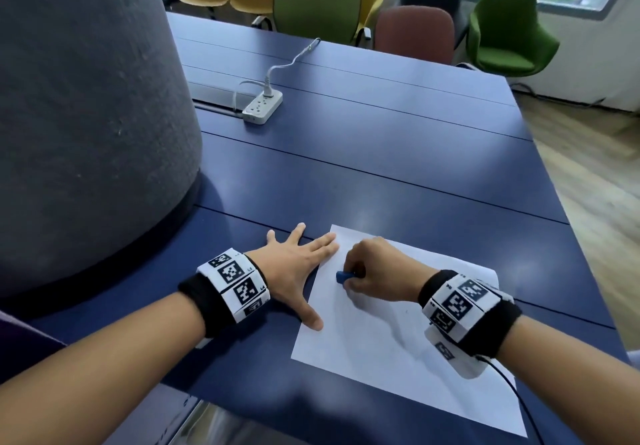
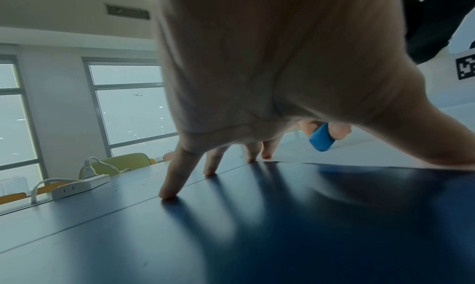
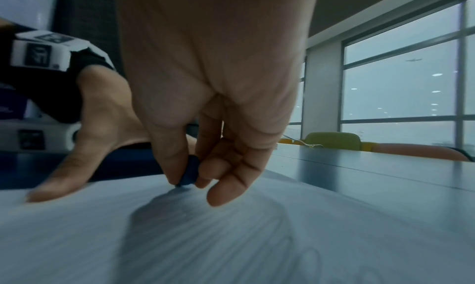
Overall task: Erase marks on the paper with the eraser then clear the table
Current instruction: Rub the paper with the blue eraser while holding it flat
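On worktop [image 1: 398, 153] | paper [image 1: 381, 351] flat near front edge, no marks legible | left hand [image 1: 294, 268] splayed flat, pinning paper's left edge | right hand [image 1: 374, 271] pinching eraser [image 1: 344, 276], tip on paper | step: erasing, judged | next: light strokes, paper pinned, then clearing.

At my 11 o'clock sits a white power strip [image 1: 262, 109] with 1 white plug and cord [image 1: 290, 62] in it. A big grey fabric column [image 1: 86, 105] looms at 9 o'clock (very close). Coloured chairs [image 1: 317, 2] line 12 o'clock.
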### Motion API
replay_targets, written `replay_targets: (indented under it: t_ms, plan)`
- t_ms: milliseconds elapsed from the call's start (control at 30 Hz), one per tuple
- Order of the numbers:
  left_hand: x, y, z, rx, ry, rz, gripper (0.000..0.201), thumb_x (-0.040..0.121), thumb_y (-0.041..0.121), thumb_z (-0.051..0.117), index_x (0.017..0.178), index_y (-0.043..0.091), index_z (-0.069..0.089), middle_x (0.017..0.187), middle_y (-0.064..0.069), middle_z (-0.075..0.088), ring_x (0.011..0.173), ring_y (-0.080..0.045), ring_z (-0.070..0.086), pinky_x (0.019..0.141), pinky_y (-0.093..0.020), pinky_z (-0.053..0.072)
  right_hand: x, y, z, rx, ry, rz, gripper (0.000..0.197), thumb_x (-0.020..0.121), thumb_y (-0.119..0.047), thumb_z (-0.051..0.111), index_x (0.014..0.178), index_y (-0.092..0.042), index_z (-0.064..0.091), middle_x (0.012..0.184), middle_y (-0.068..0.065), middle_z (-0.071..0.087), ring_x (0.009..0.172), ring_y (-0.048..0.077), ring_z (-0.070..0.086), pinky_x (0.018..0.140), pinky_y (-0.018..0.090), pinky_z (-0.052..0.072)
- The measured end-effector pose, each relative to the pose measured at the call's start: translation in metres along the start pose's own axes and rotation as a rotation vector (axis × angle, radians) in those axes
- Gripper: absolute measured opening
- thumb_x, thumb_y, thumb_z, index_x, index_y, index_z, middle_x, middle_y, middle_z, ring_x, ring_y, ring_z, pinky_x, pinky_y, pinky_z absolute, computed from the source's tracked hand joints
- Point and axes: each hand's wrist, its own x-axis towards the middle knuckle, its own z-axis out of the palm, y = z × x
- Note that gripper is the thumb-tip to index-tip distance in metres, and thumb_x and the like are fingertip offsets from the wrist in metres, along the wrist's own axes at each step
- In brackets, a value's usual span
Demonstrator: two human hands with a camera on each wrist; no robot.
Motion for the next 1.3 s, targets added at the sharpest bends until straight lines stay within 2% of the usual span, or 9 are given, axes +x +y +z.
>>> replay_targets:
  t_ms: [167,333,500,667,833,1000,1100,1167,1300]
  plan:
    - [0.000,0.002,0.000,-0.008,-0.011,-0.001,0.136,0.059,0.076,0.075,0.155,0.033,-0.012,0.158,0.025,-0.022,0.148,-0.031,-0.021,0.108,-0.075,0.001,0.015,0.008,-0.005,0.010,0.118,0.043,0.026,0.082,-0.022,0.065,0.072,0.002,0.064,0.070,0.016,0.064,0.069,0.032,0.058,0.062,0.039,0.051]
    - [-0.001,0.002,-0.002,-0.015,-0.011,-0.006,0.136,0.060,0.075,0.076,0.155,0.033,-0.012,0.159,0.024,-0.021,0.148,-0.033,-0.022,0.107,-0.076,0.001,0.005,0.001,-0.006,-0.009,-0.039,-0.048,0.010,0.081,-0.020,0.069,0.079,-0.010,0.068,0.069,-0.005,0.058,0.060,0.009,0.051,0.056,0.017,0.039]
    - [-0.004,0.004,-0.001,0.014,-0.007,-0.005,0.135,0.060,0.076,0.074,0.156,0.032,-0.009,0.159,0.024,-0.020,0.149,-0.034,-0.018,0.108,-0.077,0.007,0.012,0.007,-0.008,-0.018,0.097,0.000,0.014,0.082,-0.016,0.067,0.072,-0.008,0.061,0.071,0.003,0.057,0.067,0.023,0.051,0.060,0.026,0.037]
    - [-0.014,0.014,0.011,0.025,0.006,0.017,0.136,0.059,0.077,0.074,0.155,0.034,-0.011,0.159,0.024,-0.020,0.148,-0.036,-0.018,0.104,-0.079,0.006,-0.014,-0.001,0.000,-0.027,-0.080,-0.085,0.008,0.080,-0.020,0.068,0.080,-0.012,0.066,0.075,-0.001,0.061,0.066,0.014,0.051,0.061,0.024,0.043]
    - [-0.021,0.023,0.019,0.034,0.014,0.013,0.136,0.058,0.079,0.073,0.156,0.032,-0.009,0.160,0.024,-0.019,0.149,-0.036,-0.016,0.104,-0.079,0.009,-0.016,0.000,-0.001,-0.017,0.054,-0.008,0.011,0.083,-0.019,0.067,0.076,-0.012,0.061,0.074,0.000,0.058,0.070,0.020,0.051,0.063,0.026,0.039]
    - [-0.029,0.031,0.028,0.031,0.015,0.016,0.137,0.057,0.078,0.074,0.155,0.035,-0.012,0.159,0.024,-0.020,0.148,-0.039,-0.017,0.103,-0.080,0.008,-0.037,-0.014,0.009,-0.064,-0.126,-0.087,0.006,0.080,-0.020,0.070,0.081,-0.016,0.066,0.074,-0.007,0.058,0.062,0.008,0.050,0.062,0.025,0.044]
    - [-0.031,0.034,0.027,0.032,0.012,0.001,0.136,0.058,0.077,0.074,0.156,0.034,-0.010,0.159,0.025,-0.020,0.148,-0.039,-0.015,0.103,-0.079,0.011,-0.034,-0.010,0.008,-0.028,0.020,0.001,0.009,0.081,-0.022,0.068,0.077,-0.016,0.063,0.074,-0.002,0.060,0.069,0.018,0.054,0.064,0.027,0.045]
    - [-0.031,0.035,0.026,0.032,0.011,-0.002,0.136,0.058,0.077,0.075,0.156,0.034,-0.009,0.159,0.026,-0.019,0.148,-0.039,-0.015,0.103,-0.078,0.012,-0.040,-0.009,0.014,-0.016,0.051,-0.012,0.012,0.081,-0.022,0.068,0.073,-0.019,0.059,0.071,-0.003,0.058,0.066,0.018,0.053,0.060,0.025,0.041]
    - [-0.033,0.038,0.023,0.041,-0.006,-0.011,0.136,0.058,0.076,0.075,0.156,0.032,-0.008,0.159,0.024,-0.019,0.149,-0.038,-0.014,0.105,-0.077,0.012,-0.059,-0.024,0.022,-0.054,-0.134,-0.126,0.006,0.078,-0.021,0.071,0.080,-0.017,0.066,0.074,-0.003,0.061,0.062,0.010,0.049,0.061,0.025,0.044]
